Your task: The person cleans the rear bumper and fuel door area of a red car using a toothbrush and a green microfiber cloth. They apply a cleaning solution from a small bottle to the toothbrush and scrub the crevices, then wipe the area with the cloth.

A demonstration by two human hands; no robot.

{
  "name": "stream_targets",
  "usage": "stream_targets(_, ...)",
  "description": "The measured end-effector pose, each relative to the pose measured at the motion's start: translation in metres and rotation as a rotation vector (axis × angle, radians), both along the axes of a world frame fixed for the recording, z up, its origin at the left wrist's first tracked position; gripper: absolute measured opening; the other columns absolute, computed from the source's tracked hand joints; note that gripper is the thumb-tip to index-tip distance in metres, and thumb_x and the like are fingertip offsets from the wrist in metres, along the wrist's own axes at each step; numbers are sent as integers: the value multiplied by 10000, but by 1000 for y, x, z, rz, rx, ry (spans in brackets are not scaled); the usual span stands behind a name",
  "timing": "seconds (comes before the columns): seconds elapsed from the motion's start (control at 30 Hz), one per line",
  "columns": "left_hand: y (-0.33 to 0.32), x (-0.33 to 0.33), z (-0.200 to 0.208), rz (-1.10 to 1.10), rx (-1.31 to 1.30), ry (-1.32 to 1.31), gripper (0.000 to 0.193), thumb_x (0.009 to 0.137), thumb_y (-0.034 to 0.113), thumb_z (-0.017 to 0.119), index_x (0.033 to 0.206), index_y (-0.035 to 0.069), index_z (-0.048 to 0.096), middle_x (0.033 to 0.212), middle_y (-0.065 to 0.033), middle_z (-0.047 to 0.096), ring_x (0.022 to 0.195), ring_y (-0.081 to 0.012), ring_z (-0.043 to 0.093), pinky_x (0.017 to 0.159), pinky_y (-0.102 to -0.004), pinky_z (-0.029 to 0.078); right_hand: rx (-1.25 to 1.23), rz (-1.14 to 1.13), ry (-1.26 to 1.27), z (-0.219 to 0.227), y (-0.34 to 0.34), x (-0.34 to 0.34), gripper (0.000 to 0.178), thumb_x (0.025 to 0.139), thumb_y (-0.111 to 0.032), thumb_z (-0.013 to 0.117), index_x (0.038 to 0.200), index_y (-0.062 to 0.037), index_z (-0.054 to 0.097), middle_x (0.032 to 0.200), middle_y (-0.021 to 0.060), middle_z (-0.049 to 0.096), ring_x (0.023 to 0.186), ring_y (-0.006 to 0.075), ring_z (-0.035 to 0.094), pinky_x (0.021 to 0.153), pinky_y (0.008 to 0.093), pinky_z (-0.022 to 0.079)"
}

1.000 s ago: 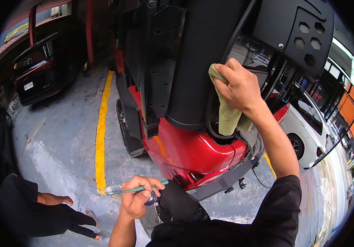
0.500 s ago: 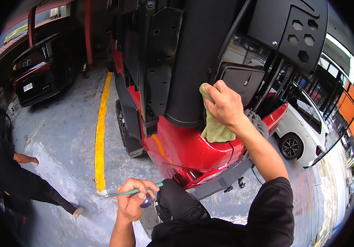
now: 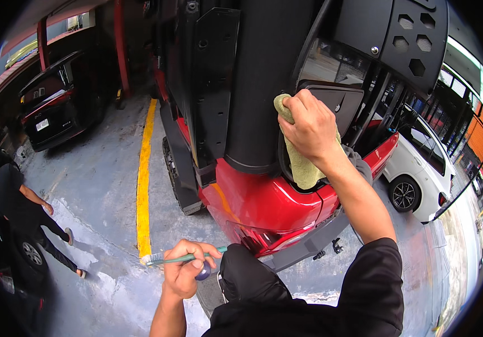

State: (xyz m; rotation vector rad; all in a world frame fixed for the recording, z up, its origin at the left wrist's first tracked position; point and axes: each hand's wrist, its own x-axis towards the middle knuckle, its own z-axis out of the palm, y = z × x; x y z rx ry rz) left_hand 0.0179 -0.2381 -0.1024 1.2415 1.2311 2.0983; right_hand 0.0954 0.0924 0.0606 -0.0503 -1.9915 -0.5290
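My right hand point(image 3: 310, 124) is closed on a yellow-green cloth point(image 3: 303, 167), pressed near the edge of a black panel on the back of a red pickup truck point(image 3: 264, 196). The cloth hangs down from my fist over the truck's rear corner. Lower down, my left hand point(image 3: 185, 271) grips a green brush point(image 3: 182, 258) like a toothbrush, its pale bristles pointing left. A small purple round thing point(image 3: 203, 272) is also held in that hand; its kind I cannot make out. The left hand stays apart from the truck, beside my knee.
A tall black cylinder point(image 3: 258, 95) and black metal plates rise from the truck. Its bumper point(image 3: 303, 244) juts toward me. At left, a person point(image 3: 19, 199) walks near a dark car; a black car point(image 3: 56, 106) stands behind. A white car point(image 3: 415, 163) is parked at right.
My right hand has shifted slightly, and the cloth now hangs bunched differently. The person at left has moved. My left hand still holds the brush.
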Motion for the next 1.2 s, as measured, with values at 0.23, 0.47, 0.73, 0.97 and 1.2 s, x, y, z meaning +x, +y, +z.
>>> stream_targets(0.23, -4, -5, -3, 3, -49, -16, 192, 963, 180, 578, 909, 1, 533, 944, -237, 734, 724, -202, 690, 708, -344, 569, 79, -17, 58, 11, 12, -5, 307, 674, -141, 826, 880, -94, 603, 854, 44, 561, 744, 237, 631, 649, 368, 507)
stream_targets(0.47, -1, -3, 16, -24, -96, -11, 192, 914, 177, 571, 907, 1, 494, 936, -325, 686, 716, -279, 686, 674, -379, 588, -326, 171, 58, 13, -22, 7, 264, 864, -242, 780, 903, -40, 615, 789, 69, 586, 664, 238, 640, 575, 346, 507)
stream_targets(0.73, 16, -28, 61, -149, 2, -51, 185, 962, 166, 566, 945, -9, 510, 975, -269, 697, 753, -214, 661, 697, -339, 566, -1273, 649, -567, -87, -113, 42, 449, 953, -179, 684, 1363, -44, 560, 1112, 105, 698, 804, 106, 609, 671, 282, 479)
stream_targets(0.97, 42, -32, 67, -232, -103, -54, 122, 917, 132, 504, 958, 20, 478, 962, -272, 691, 725, -238, 679, 688, -347, 576, -1371, 944, -503, -147, -131, 24, 351, 1010, -213, 657, 1258, 35, 643, 1067, 153, 729, 926, 221, 694, 799, 328, 538)
stream_targets(1.2, 52, -42, 69, -135, -51, -45, 518, 856, 128, 504, 1337, -51, 434, 1256, -335, 613, 712, -312, 710, 649, -363, 604, -1463, 950, -155, -154, -126, 5, 319, 1053, -258, 599, 1188, 25, 659, 987, 81, 703, 887, 144, 648, 800, 287, 519)
